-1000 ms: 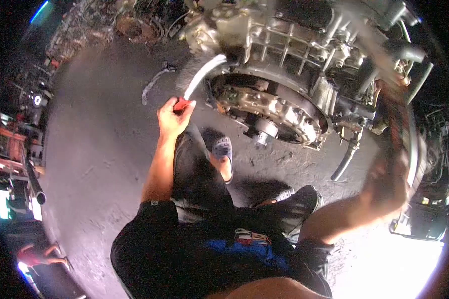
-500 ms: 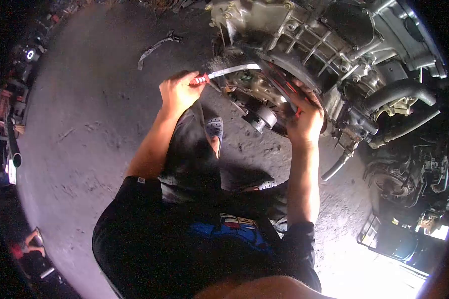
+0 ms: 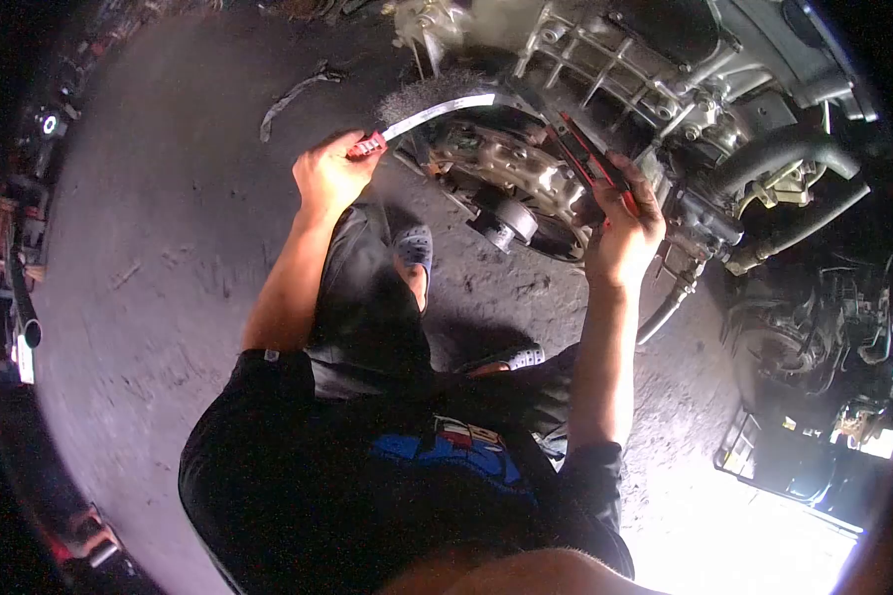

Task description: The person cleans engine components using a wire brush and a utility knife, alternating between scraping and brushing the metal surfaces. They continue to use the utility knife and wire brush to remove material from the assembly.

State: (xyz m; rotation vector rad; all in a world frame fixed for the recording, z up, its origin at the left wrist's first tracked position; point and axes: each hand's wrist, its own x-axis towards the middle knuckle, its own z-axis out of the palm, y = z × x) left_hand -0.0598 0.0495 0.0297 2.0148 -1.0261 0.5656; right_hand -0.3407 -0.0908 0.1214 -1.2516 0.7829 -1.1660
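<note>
Firmly, left hand (image 3: 327, 177) grips the blade (image 3: 437, 111) stretching rightward — right hand (image 3: 625, 238) clamps red tool (image 3: 580, 149)

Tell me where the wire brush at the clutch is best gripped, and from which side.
Take the wire brush by its red handle, from the floor side, as the left hand does: its metal shank runs to bristles at the engine casing, leaving only that end free. The right hand grips a red-and-black tool.
</note>
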